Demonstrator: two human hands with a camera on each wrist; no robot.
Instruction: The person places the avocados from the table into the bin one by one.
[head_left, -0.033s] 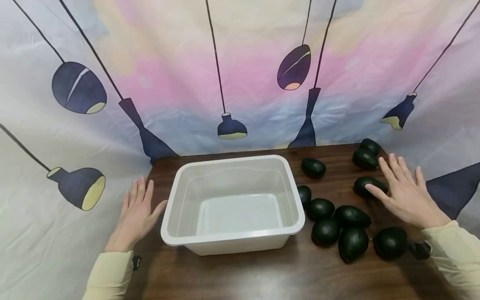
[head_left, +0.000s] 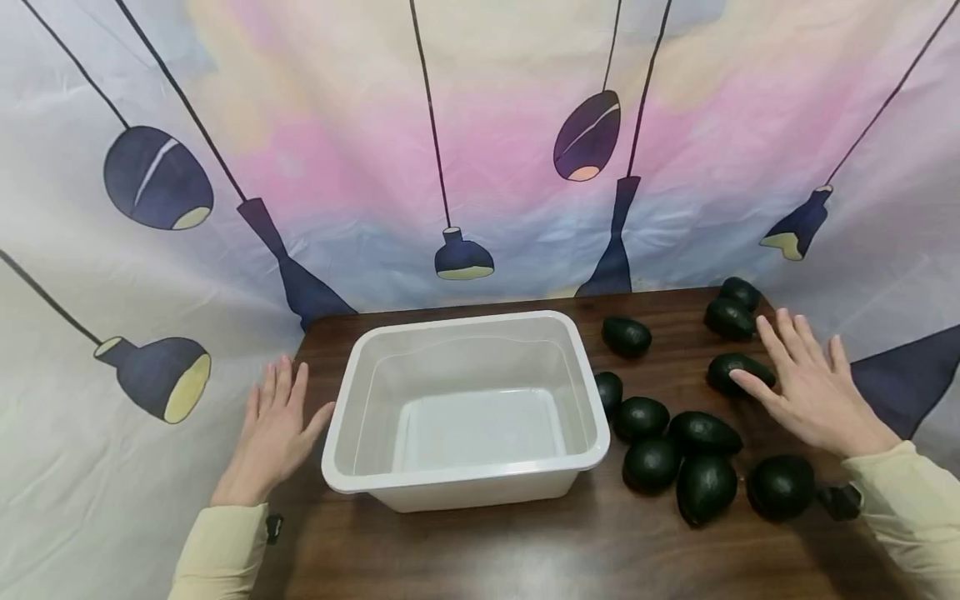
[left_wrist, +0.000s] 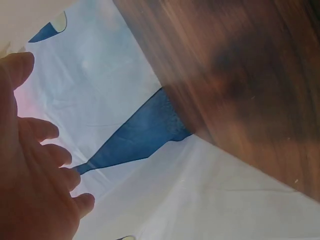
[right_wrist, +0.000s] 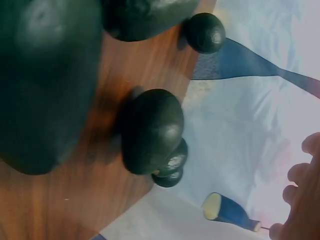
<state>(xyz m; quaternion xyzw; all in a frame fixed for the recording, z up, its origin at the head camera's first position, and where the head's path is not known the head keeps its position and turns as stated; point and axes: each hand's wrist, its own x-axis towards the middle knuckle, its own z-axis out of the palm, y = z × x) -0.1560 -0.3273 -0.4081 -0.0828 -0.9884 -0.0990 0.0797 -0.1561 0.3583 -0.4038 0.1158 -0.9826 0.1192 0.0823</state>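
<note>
Clock is off the off-white bin [head_left: 480,493], head view, 12 = away from the person. Nearest: left sleeve [head_left: 217,550] at 8, right sleeve [head_left: 911,500] just past 3, both pale yellow, dark wrist piece [head_left: 840,502] by the right one. Brown wood-grain counter [head_left: 450,546] under it all. Loose avocado [head_left: 780,487] just past 3, apart from the cluster of avocados [head_left: 651,464], five of them around 3, packed close, leftmost partly hidden by the bin rim. Bin sits upright on the counter, inner floor in plain sight. Left hand [head_left: 270,437] at 9: released, fingers straight, thumb tip right by the bin rim, can't tell if touching; left wrist view has its fingers in front of cloth beside the counter edge. Right hand [head_left: 817,392] at 3: released too, fingers straight and spread, thumb overlapping the thumb-side avocado [head_left: 727,375] in head view, contact can't be confirmed. Farther out at 2: lone avocado [head_left: 626,336], then the far pair of avocados [head_left: 731,319] near the counter's back edge, one behind the other. Behind everything, 12 and wrapping both sides: pastel cloth backdrop [head_left: 337,150] with printed dark pendant lamps [head_left: 465,255]
</note>
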